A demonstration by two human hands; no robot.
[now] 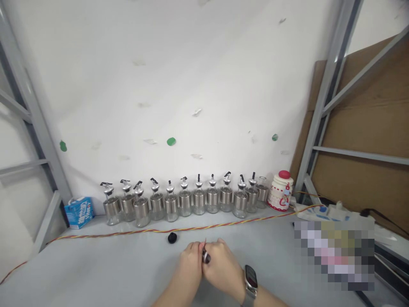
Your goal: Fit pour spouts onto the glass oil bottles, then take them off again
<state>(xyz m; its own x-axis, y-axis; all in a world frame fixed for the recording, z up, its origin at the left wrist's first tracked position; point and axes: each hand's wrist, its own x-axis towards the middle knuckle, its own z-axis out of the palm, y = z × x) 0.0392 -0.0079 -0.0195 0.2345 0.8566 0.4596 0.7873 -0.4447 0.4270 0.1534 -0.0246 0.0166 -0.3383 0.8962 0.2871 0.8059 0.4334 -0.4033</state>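
Low in the middle of the view, my left hand point(191, 260) and my right hand point(223, 264) meet with their fingers closed. Between them they grip a small black and silver pour spout point(206, 256), mostly hidden by the fingers. A thin tip sticks up above the fingertips. A black rubber stopper point(172, 237) lies on the table a little beyond my left hand. Behind stands a row of several glass oil bottles point(171, 204) with steel sleeves and pour spouts. At the row's right end, one bottle point(262, 192) has no spout on it.
A twisted red and yellow cord point(188, 228) runs across the grey table point(96, 268) before the bottles. At left is a blue box point(79, 213); at right, a white and red jar point(279, 194) and a white power strip point(338, 212). Metal posts flank the table.
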